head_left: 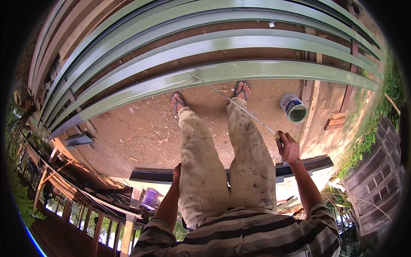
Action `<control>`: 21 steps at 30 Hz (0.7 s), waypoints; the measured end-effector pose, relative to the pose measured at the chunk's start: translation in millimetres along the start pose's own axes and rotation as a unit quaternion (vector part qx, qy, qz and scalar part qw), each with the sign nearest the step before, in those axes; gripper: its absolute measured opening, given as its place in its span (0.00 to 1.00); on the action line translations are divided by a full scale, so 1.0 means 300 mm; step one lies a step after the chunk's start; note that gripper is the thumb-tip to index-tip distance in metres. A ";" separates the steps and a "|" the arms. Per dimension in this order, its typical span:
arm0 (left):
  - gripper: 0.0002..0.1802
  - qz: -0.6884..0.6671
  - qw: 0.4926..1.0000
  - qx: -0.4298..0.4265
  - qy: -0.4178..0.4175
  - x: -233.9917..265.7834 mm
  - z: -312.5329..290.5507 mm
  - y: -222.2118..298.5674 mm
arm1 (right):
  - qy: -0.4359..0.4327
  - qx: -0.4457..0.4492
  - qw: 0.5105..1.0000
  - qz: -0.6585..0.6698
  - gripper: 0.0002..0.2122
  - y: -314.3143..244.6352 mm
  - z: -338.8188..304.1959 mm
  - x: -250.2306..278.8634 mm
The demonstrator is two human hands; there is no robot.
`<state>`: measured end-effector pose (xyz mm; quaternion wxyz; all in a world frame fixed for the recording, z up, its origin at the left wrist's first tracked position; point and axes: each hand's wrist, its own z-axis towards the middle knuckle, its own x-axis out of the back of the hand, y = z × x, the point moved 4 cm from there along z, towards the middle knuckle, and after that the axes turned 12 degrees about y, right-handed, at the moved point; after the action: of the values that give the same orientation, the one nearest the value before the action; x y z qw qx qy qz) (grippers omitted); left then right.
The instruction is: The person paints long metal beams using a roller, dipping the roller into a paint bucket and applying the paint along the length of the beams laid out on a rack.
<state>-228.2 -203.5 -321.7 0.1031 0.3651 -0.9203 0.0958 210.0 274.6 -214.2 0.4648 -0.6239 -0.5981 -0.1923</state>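
My right hand (288, 147) grips the end of a long thin handle (239, 107) that reaches forward to a brush tip (195, 77) resting on the nearest grey-green painted plank (265, 70). That plank looks wet and glossy. My left hand (176, 170) hangs beside my left thigh, mostly hidden, and I cannot make out anything in it. I stand in paint-stained trousers and sandals on bare dirt just in front of the plank.
Several more grey-green planks (205, 43) lie on a wooden rack behind. An open paint can (293, 108) sits on the dirt at right. A dark beam (299, 165) lies behind my legs. Timber stacks (51, 43) at left, grass (376, 111) at right.
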 end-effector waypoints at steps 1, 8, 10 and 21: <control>0.17 0.178 0.979 -0.091 0.033 0.031 0.011 0.079 | 0.021 0.003 1.000 -0.012 0.13 0.017 0.008 0.028; 0.17 0.468 0.822 -0.268 0.186 -0.129 -0.319 0.301 | -0.011 -0.037 0.995 -0.087 0.12 0.298 0.118 0.458; 0.16 0.436 0.831 -0.296 0.178 -0.145 -0.390 0.297 | -0.028 -0.044 0.988 -0.142 0.15 0.455 0.100 0.632; 0.18 0.230 0.947 -0.163 0.151 -0.047 -0.374 -0.056 | 0.082 0.199 0.940 -0.265 0.15 0.369 0.327 0.695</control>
<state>-193.1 -178.2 -215.8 0.2743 0.1030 -0.9559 0.0201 325.3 488.7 -135.4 0.5587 -0.3198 -0.7279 -0.2360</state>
